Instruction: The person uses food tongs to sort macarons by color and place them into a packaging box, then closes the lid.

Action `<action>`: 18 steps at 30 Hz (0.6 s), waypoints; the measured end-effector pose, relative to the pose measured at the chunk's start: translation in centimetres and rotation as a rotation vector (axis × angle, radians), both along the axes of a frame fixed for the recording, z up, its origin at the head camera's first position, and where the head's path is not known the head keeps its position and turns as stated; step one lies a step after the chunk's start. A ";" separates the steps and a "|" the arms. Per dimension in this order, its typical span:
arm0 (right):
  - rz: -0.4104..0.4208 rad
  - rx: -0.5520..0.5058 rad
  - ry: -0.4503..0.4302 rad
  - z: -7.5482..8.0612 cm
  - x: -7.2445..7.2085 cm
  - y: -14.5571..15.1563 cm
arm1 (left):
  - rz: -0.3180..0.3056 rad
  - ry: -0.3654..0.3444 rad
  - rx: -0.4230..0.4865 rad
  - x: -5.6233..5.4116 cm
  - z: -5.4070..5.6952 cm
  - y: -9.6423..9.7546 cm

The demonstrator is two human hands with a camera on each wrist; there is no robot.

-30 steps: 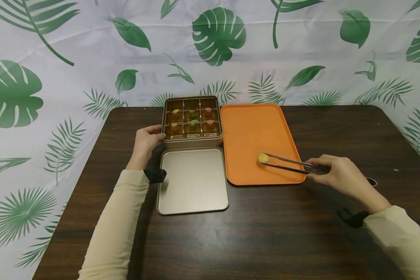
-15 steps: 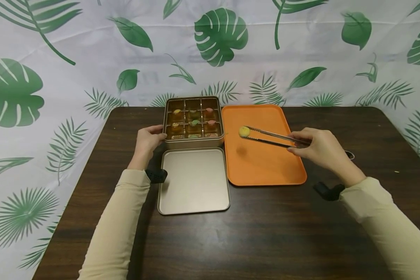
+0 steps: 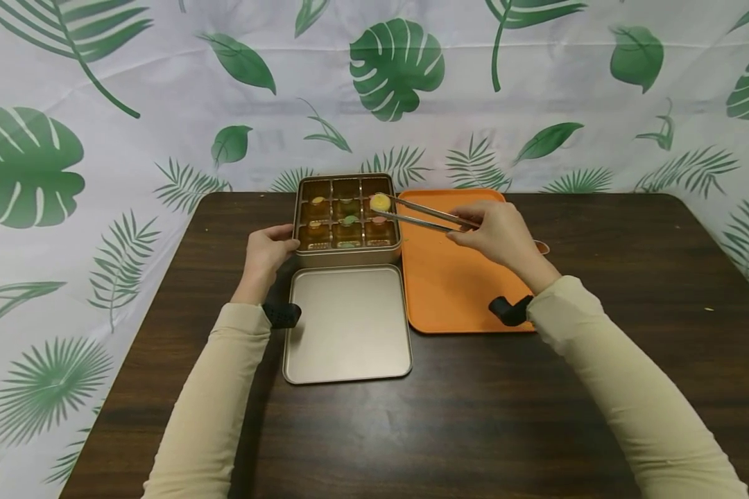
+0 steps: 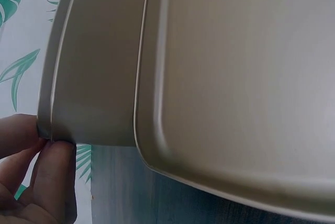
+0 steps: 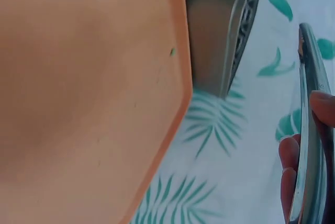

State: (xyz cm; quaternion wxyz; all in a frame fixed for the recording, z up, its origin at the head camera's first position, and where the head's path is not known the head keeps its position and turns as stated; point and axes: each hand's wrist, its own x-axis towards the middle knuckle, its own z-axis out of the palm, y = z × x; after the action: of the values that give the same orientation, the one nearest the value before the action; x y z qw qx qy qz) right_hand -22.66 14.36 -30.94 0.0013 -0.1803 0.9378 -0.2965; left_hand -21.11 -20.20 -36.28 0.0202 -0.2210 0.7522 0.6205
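Note:
My right hand (image 3: 496, 232) grips metal tongs (image 3: 426, 216), whose tips pinch a small round yellow sweet (image 3: 381, 202) over the right column of an open gold tin (image 3: 345, 258). A brown plastic insert divides the tin into several square compartments. Yellow, green and pink pieces show in its middle and front rows, among them a green piece (image 3: 349, 220). My left hand (image 3: 270, 253) holds the tin by its front left corner; in the left wrist view thumb and fingers (image 4: 55, 171) pinch its edge. The right wrist view shows the tongs' handle (image 5: 313, 145) between thumb and fingers.
An orange tray (image 3: 437, 298) lies right of the tin, under my right forearm, bearing nothing large. The flat gold lid (image 3: 349, 326) lies just in front of the tin. All rest on a dark wooden table (image 3: 474, 423), with a leaf-patterned cloth (image 3: 412, 152) behind.
My right hand has carried the yellow sweet in the tongs leftward and away from me, from low over the orange tray to above the tin. My left hand stays at the tin's corner.

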 end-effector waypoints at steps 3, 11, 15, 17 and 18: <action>0.033 0.021 0.000 -0.3 -0.4 -1.6 | 0.001 0.000 -0.002 0.0 0.1 0.0; 0.090 0.130 0.014 -1.3 -1.1 -5.5 | 0.000 0.004 -0.009 0.0 0.1 0.0; 0.110 0.171 0.012 -1.6 -1.1 -7.1 | -0.001 0.007 0.005 0.0 0.1 0.1; 0.112 0.183 0.003 -1.8 -1.0 -7.7 | 0.001 0.006 0.014 0.0 0.1 0.1; 0.111 0.188 -0.003 -1.9 -1.0 -8.0 | 0.001 0.004 0.015 0.0 0.1 0.1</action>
State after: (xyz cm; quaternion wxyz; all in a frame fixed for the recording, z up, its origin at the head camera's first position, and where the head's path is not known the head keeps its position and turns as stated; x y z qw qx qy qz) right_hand -23.68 6.36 -32.79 0.0360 -0.2309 0.9501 -0.2067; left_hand -21.09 -20.14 -36.19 0.0200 -0.2202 0.7474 0.6265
